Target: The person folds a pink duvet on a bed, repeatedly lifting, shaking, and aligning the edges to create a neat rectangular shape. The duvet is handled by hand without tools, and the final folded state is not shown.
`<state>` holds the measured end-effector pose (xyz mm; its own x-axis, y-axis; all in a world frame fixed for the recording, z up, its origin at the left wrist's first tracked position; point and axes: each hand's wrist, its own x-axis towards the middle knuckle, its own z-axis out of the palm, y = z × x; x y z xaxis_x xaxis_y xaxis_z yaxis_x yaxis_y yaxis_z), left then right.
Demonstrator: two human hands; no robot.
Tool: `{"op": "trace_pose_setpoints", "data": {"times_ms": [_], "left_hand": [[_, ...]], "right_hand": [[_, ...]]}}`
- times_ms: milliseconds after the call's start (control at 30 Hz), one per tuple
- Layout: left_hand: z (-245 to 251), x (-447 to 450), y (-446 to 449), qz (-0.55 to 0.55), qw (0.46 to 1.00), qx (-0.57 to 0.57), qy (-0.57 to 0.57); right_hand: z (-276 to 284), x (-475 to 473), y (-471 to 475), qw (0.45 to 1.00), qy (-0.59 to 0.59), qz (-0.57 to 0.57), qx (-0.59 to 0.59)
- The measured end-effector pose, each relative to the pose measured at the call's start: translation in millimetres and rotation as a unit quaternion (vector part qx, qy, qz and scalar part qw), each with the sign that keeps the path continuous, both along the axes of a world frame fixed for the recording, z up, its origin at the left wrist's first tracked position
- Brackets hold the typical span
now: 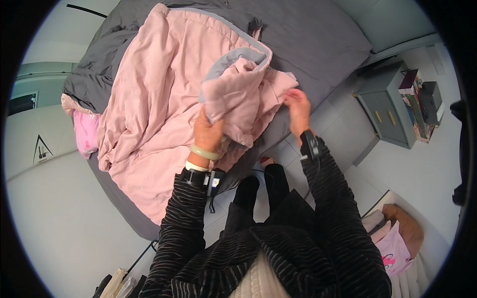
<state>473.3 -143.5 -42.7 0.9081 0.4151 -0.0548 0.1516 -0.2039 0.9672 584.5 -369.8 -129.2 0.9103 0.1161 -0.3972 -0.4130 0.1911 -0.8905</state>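
A pink quilt (149, 93) with a grey-blue underside lies rumpled across a bed covered in a dark grey sheet (309, 41). My left hand (208, 132), a pale bangle on its wrist, grips a turned-up fold of the quilt near the bed's front edge. My right hand (297, 106) is at the quilt's right corner, its fingertips at the fabric; they are blurred, and whether they pinch it cannot be told. Both wrists wear black strapped devices.
Dark grey bedding (98, 67) and a pink pillow (86, 130) are at the bed's left. A grey cabinet (387, 108) stands to the right by boxes. Cushions (404, 231) lie at lower right, and clothes (119, 283) at lower left. My feet are on the tiled floor beside the bed.
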Motion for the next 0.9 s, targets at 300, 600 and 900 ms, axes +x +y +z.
{"op": "trace_pose_setpoints", "data": {"times_ms": [300,600,900], "left_hand": [[6,-18,25,0.072,0.959,-0.275,0.011],[25,-18,-4,0.031,0.963,-0.266,-0.021],[-28,-22,-120,-0.353,0.924,0.134,0.063]], "right_hand": [[-129,36,3,0.974,0.227,-0.015,0.017],[-35,-51,-97,0.991,-0.079,-0.063,-0.087],[3,-96,-75,0.945,0.109,-0.122,0.283]]}}
